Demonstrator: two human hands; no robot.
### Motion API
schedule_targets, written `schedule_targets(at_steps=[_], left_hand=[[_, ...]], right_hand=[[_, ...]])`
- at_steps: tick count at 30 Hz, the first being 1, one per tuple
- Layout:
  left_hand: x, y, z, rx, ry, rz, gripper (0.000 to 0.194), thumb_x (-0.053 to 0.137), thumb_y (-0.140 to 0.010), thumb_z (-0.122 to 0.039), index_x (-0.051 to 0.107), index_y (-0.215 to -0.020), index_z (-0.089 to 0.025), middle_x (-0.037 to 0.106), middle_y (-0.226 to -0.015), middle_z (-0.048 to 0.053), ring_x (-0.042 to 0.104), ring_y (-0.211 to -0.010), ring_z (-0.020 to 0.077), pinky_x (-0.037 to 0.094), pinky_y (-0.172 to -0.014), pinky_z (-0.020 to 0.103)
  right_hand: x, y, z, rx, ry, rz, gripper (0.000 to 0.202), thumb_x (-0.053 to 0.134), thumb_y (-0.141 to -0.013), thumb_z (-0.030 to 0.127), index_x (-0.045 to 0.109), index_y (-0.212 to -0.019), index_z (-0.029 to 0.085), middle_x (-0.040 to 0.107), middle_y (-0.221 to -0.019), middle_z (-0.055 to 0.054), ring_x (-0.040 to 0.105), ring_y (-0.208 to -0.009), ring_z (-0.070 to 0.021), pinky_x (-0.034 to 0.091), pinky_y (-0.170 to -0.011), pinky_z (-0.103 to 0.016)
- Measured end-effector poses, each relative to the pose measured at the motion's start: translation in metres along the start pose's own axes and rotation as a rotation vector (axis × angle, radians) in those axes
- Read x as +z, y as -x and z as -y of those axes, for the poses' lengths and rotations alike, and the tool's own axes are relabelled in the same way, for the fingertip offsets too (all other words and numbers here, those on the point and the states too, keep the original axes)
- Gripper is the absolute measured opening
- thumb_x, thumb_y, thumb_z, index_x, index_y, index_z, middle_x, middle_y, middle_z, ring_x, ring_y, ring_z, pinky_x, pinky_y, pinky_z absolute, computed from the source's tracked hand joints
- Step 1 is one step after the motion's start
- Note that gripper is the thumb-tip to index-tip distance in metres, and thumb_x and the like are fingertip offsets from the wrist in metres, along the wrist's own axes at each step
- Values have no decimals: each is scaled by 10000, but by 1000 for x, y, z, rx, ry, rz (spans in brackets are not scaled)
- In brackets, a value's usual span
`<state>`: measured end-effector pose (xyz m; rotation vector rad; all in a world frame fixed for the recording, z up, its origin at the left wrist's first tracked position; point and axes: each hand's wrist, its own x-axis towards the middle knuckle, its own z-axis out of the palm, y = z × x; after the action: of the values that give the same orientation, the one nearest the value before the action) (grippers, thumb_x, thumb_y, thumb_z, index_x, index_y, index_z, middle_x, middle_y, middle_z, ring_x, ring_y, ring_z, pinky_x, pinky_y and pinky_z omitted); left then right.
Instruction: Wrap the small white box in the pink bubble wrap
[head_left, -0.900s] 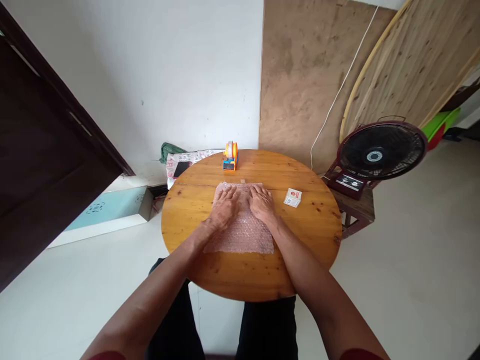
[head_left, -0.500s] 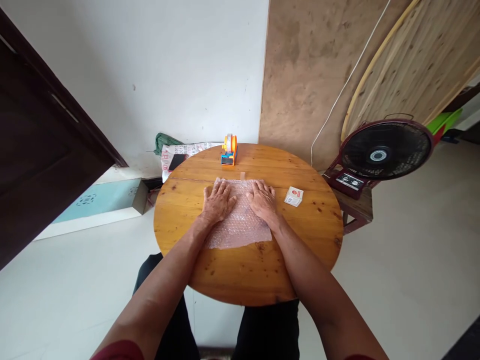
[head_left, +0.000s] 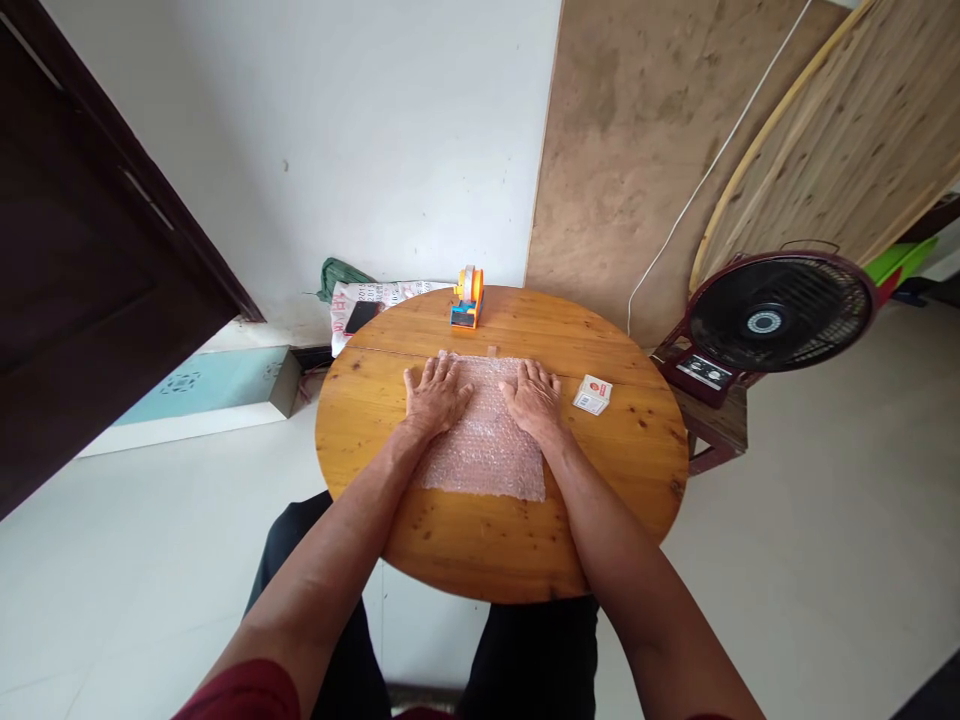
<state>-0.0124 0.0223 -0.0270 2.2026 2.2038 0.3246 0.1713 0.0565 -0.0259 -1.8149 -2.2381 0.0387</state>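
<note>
A sheet of bubble wrap (head_left: 486, 450) lies flat on the round wooden table (head_left: 480, 560). My left hand (head_left: 436, 397) rests on its upper left part, palm down with the fingers spread. On the upper right part lies my right hand (head_left: 534, 400), also flat and open. A small piece of clear tape (head_left: 492, 351) shows at the sheet's far edge. Right of my right hand is a small white box (head_left: 592, 394) with red print. An orange and blue tape dispenser (head_left: 468, 300) stands near the table's far edge.
Behind the table's far left edge lie a printed sack (head_left: 390, 293) and a dark flat object (head_left: 361, 318). A fan (head_left: 765, 320) stands on a wooden stool (head_left: 716, 425) at the right. A white wall is behind the table, and a dark door (head_left: 97, 250) fills the left.
The whole view has shifted slightly. The near edge of the bubble wrap has changed shape a little, its right corner now lower. Both hands are still flat on the sheet.
</note>
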Motion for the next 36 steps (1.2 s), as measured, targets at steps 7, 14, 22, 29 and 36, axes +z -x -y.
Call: schedule_targets(at_steps=[7,14,22,29,36], left_hand=[[-4,2,0,10,-1,3,593,228,-964,-525,393,-1445,-219,254,-1587,104,225,-1454,301,191,-1111,646],[-7,0,3,4,-18,42,598,225,-962,-545,372,-1451,-234,228,-1596,103,201,-1463,304,188,-1121,626],[-32,17,-21,292,-33,241,690,295,-936,-619,307,-1501,-224,114,-1612,156,75,-1484,358,78,-1133,647],[-34,83,-23,568,71,235,721,310,-913,-667,240,-1524,-291,119,-1618,103,85,-1481,365,77,-1147,640],[-53,139,11,594,103,239,668,401,-930,-585,279,-1512,-280,160,-1612,93,108,-1486,324,118,-1179,587]], right_hand=[[-3,-3,-11,-13,-44,-1,495,245,-997,365,468,-1394,172,440,-1495,-89,354,-1386,-235,249,-1104,-425],[-5,-4,-17,-25,-49,-17,501,299,-911,99,499,-1360,192,489,-1459,-66,391,-1355,-199,272,-1069,-387],[1,-6,-17,-21,-61,-43,478,353,-909,117,494,-1359,199,499,-1449,-75,396,-1340,-207,259,-1068,-389],[7,-10,-19,-32,-66,-47,460,350,-920,131,489,-1353,197,501,-1445,-84,398,-1336,-219,266,-1058,-405],[4,-7,-18,-34,-73,-49,450,330,-929,125,483,-1349,186,500,-1441,-102,405,-1330,-226,269,-1040,-406]])
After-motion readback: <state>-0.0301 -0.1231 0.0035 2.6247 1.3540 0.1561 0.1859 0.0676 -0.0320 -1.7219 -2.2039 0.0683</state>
